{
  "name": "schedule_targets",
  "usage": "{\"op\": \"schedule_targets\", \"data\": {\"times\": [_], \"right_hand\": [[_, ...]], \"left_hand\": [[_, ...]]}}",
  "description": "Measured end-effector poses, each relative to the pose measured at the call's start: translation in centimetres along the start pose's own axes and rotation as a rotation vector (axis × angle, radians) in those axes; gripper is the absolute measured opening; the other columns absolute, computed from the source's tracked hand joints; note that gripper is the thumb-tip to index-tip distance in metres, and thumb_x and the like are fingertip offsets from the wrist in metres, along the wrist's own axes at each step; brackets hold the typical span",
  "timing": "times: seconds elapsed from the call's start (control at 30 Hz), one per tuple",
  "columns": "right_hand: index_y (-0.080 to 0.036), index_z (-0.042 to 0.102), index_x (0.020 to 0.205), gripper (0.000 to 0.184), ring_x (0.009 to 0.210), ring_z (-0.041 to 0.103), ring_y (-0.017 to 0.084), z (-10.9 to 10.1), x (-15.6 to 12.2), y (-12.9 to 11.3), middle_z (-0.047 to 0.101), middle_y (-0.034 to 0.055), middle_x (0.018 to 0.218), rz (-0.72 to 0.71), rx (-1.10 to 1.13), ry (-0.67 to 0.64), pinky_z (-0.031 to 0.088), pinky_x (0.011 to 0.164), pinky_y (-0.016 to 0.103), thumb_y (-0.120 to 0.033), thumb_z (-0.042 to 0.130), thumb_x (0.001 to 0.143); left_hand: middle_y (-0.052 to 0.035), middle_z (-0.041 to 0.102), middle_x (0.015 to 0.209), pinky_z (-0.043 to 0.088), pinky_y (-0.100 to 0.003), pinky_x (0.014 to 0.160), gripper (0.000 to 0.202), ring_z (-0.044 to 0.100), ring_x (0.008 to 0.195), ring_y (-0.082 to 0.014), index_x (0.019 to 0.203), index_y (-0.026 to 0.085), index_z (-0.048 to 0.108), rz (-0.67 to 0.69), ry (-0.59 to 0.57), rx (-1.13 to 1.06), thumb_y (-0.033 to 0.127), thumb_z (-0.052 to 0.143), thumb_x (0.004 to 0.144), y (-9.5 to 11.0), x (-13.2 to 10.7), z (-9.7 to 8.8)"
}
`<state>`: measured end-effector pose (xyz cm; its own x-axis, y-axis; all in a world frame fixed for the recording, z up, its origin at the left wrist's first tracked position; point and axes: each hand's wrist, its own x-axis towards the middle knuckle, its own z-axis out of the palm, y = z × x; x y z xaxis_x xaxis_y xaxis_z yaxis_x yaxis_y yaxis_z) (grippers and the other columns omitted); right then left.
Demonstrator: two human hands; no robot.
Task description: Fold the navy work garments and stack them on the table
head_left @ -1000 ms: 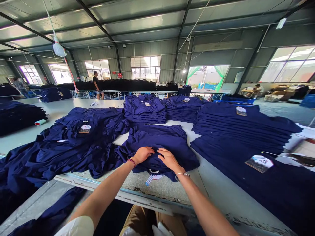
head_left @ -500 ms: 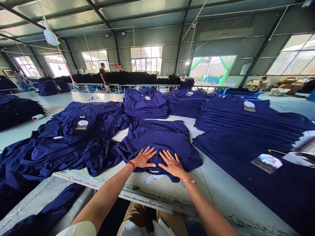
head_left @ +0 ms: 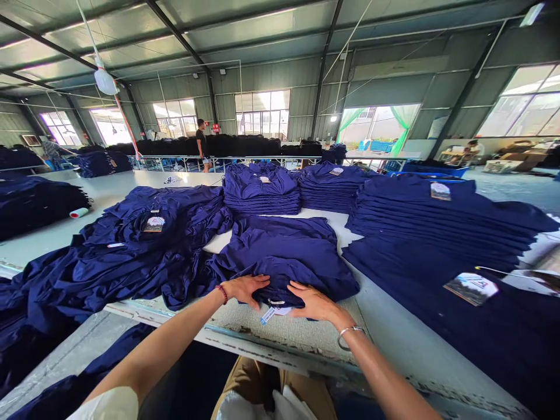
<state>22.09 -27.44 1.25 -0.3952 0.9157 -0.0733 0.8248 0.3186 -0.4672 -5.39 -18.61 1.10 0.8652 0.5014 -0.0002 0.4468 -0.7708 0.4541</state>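
Pale table (head_left: pixel 394 329) standing near in metal-walled workshop (head_left: pixel 301 81); left hand (head_left: pixel 245 288), right hand (head_left: pixel 315 303) angling inward, loosely spread, clasping nothing, resting on navy garment (head_left: pixel 282 251).

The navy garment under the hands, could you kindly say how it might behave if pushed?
The navy garment looks floppy, as soft creases ripple across its front. It would probably bunch up when pushed, given its rumpled left side.

"What's changing?"
"My left hand (head_left: pixel 245 289) and right hand (head_left: pixel 315 302) are easing apart, drawing back toward the near edge of the navy garment (head_left: pixel 289 245)!"
"And behind?"
"That walker (head_left: pixel 202 146) is moving rightward!"
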Motion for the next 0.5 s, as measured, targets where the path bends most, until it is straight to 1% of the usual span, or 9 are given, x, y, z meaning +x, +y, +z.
{"op": "schedule_targets", "data": {"times": [0.03, 0.1, 0.17, 0.27, 0.3, 0.37, 0.43, 0.5], "right_hand": [[-0.018, 0.046, 0.146, 0.074, 0.143, 0.038, 0.022, 0.2, -0.1, 0.1, 0.037, 0.0127, 0.155, 0.001, -0.003, -0.008, 0.029, 0.119, 0.036, -0.029, 0.067, 0.076], [-0.016, 0.050, 0.143, 0.070, 0.142, 0.039, 0.020, 0.4, -0.1, 0.1, 0.040, 0.0115, 0.154, -0.006, -0.024, 0.017, 0.031, 0.118, 0.033, -0.014, 0.058, 0.074], [-0.017, 0.054, 0.140, 0.068, 0.138, 0.045, 0.018, 0.4, 0.1, -0.3, 0.049, 0.0093, 0.148, 0.000, -0.056, 0.060, 0.034, 0.115, 0.032, -0.006, 0.048, 0.074], [-0.023, 0.060, 0.135, 0.065, 0.124, 0.060, 0.019, -0.1, 0.5, -1.4, 0.063, 0.0068, 0.135, 0.080, -0.123, 0.112, 0.044, 0.105, 0.032, -0.003, 0.040, 0.077], [-0.025, 0.061, 0.135, 0.064, 0.119, 0.063, 0.020, -0.4, 0.5, -1.9, 0.066, 0.0067, 0.131, 0.115, -0.146, 0.112, 0.046, 0.102, 0.031, -0.003, 0.039, 0.078], [-0.026, 0.063, 0.131, 0.060, 0.115, 0.065, 0.021, -0.9, 0.5, -2.6, 0.069, 0.0074, 0.126, 0.161, -0.177, 0.093, 0.046, 0.097, 0.030, -0.005, 0.041, 0.080], [-0.024, 0.067, 0.125, 0.054, 0.116, 0.064, 0.023, -1.3, 0.2, -3.1, 0.070, 0.0094, 0.124, 0.170, -0.184, 0.065, 0.046, 0.097, 0.030, -0.007, 0.043, 0.080], [-0.022, 0.071, 0.120, 0.048, 0.118, 0.063, 0.024, -1.7, -0.2, -3.2, 0.070, 0.0107, 0.125, 0.164, -0.181, 0.046, 0.045, 0.097, 0.030, -0.010, 0.047, 0.080]], "left_hand": [[-0.0058, 0.046, 0.152, 0.033, -0.031, 0.116, 0.077, 0.044, 0.139, -0.0250, 0.137, 0.025, 0.057, -0.010, -0.004, -0.016, 0.017, 0.081, 0.065, 0.1, -0.3, -0.1], [-0.0020, 0.047, 0.152, 0.033, -0.027, 0.115, 0.072, 0.045, 0.139, -0.0213, 0.134, 0.026, 0.060, -0.051, -0.002, -0.044, 0.002, 0.069, 0.067, 0.5, -0.4, -0.3], [0.0009, 0.053, 0.147, 0.036, -0.026, 0.113, 0.069, 0.049, 0.135, -0.0195, 0.128, 0.027, 0.064, -0.098, 0.023, -0.017, -0.005, 0.058, 0.068, 1.0, -0.2, -0.4], [0.0009, 0.061, 0.138, 0.039, -0.028, 0.112, 0.062, 0.055, 0.129, -0.0200, 0.122, 0.027, 0.067, -0.131, 0.064, 0.084, -0.006, 0.051, 0.072, 1.8, 0.5, -0.6], [-0.0004, 0.062, 0.137, 0.040, -0.030, 0.111, 0.060, 0.056, 0.128, -0.0206, 0.122, 0.026, 0.067, -0.133, 0.054, 0.131, -0.005, 0.051, 0.073, 2.0, 0.7, -0.8], [-0.0047, 0.064, 0.135, 0.043, -0.034, 0.109, 0.056, 0.059, 0.124, -0.0227, 0.124, 0.023, 0.065, -0.139, -0.009, 0.227, -0.003, 0.050, 0.076, 2.4, 0.9, -1.0], [-0.0084, 0.068, 0.128, 0.048, -0.035, 0.102, 0.053, 0.064, 0.118, -0.0250, 0.124, 0.020, 0.065, -0.139, -0.093, 0.306, 0.000, 0.052, 0.077, 2.7, 0.9, -1.3], [-0.0076, 0.071, 0.122, 0.052, -0.033, 0.097, 0.049, 0.067, 0.111, -0.0250, 0.121, 0.021, 0.067, -0.128, -0.136, 0.317, 0.003, 0.056, 0.077, 3.0, 0.8, -1.6]]}}
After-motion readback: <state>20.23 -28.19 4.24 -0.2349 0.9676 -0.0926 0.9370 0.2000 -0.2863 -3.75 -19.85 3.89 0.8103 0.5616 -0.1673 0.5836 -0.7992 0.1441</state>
